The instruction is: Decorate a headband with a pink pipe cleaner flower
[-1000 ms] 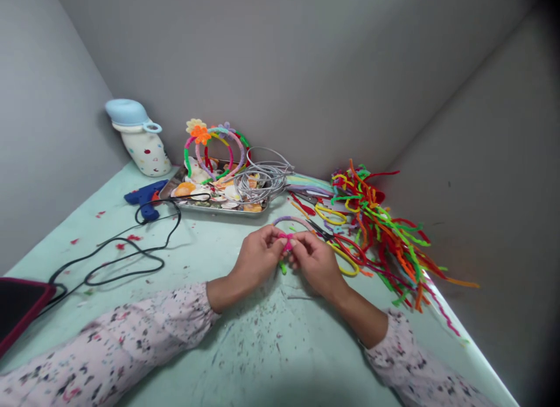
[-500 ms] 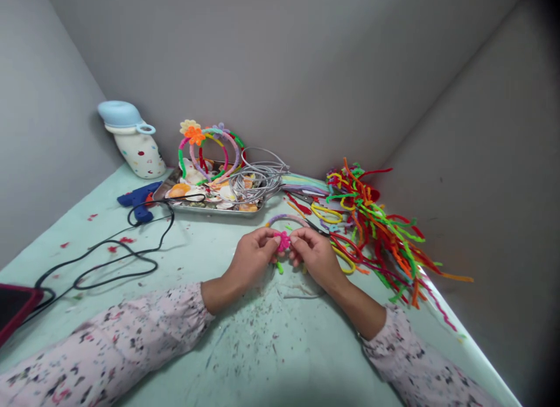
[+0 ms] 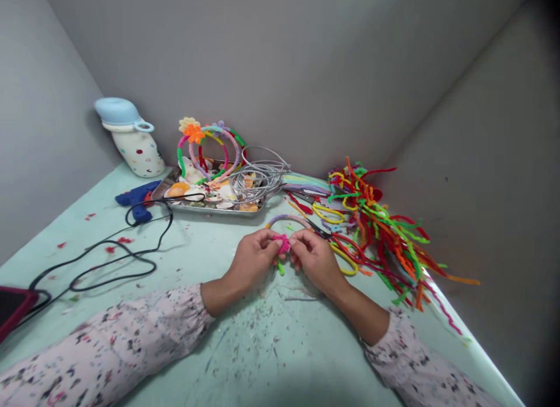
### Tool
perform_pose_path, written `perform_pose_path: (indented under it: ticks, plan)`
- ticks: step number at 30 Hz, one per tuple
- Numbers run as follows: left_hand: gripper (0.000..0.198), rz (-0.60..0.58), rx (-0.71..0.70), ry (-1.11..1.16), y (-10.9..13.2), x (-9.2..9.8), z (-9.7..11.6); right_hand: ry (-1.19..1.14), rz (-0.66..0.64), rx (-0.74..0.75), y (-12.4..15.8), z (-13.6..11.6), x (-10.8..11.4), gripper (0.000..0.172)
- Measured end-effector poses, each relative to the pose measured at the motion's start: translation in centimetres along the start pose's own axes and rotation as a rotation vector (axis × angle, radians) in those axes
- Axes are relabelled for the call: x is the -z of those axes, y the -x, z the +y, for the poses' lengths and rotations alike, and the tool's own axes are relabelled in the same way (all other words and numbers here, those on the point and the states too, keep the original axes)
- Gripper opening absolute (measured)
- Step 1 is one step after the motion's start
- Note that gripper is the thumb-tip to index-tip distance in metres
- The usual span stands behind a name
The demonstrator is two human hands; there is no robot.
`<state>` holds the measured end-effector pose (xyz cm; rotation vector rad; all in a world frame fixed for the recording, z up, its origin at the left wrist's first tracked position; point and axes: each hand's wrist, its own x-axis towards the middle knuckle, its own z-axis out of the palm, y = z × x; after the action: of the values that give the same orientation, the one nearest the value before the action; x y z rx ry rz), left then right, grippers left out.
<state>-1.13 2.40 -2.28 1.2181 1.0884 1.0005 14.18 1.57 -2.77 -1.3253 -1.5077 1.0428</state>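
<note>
My left hand (image 3: 252, 260) and my right hand (image 3: 315, 259) meet over the pale green table (image 3: 262, 348), both pinched on a small pink pipe-cleaner flower (image 3: 282, 242). A short green stem (image 3: 280, 268) hangs below the flower between my hands. Just beyond my fingers lies a purple-wrapped headband (image 3: 286, 220), arching on the table. Both wrists rest on the tabletop, sleeves patterned with specks.
A metal tray (image 3: 210, 206) holds shells, grey wire hoops (image 3: 258, 179) and decorated headbands (image 3: 210, 144). A heap of coloured pipe cleaners (image 3: 376, 226) lies right. Scissors (image 3: 317, 229) lie by my right hand. A blue glue gun (image 3: 137, 196) with black cord (image 3: 114, 261) and a white bottle (image 3: 131, 139) sit left.
My hands stay together on the pink flower with only small finger movements turning it. The view has shifted slightly.
</note>
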Motion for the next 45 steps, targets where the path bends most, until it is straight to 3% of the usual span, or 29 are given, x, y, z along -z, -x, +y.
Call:
perform_pose_path:
  ticks: [21, 26, 30, 35, 45]
  plan:
    - [0.015, -0.004, -0.078, -0.072, -0.1, 0.0, -0.8, 0.023, 0.004, -0.076, -0.2, -0.2, -0.3, 0.018]
    - [0.016, 0.003, -0.069, -0.024, -0.1, -0.1, -0.6, -0.066, -0.021, -0.116, -0.2, -0.8, 0.0, 0.019]
    - [0.019, 0.009, -0.01, 0.113, -0.2, -0.1, 0.2, -0.142, -0.009, -0.073, -0.2, -1.1, 0.1, 0.021]
    - [0.019, 0.029, 0.044, 0.241, -0.2, 0.0, 0.8, -0.067, -0.015, 0.016, -0.3, -0.5, 0.0, 0.02]
    - [0.022, -0.006, 0.034, 0.174, -0.3, 0.0, 0.2, 0.055, -0.007, 0.015, -0.3, 0.0, 0.0, 0.011]
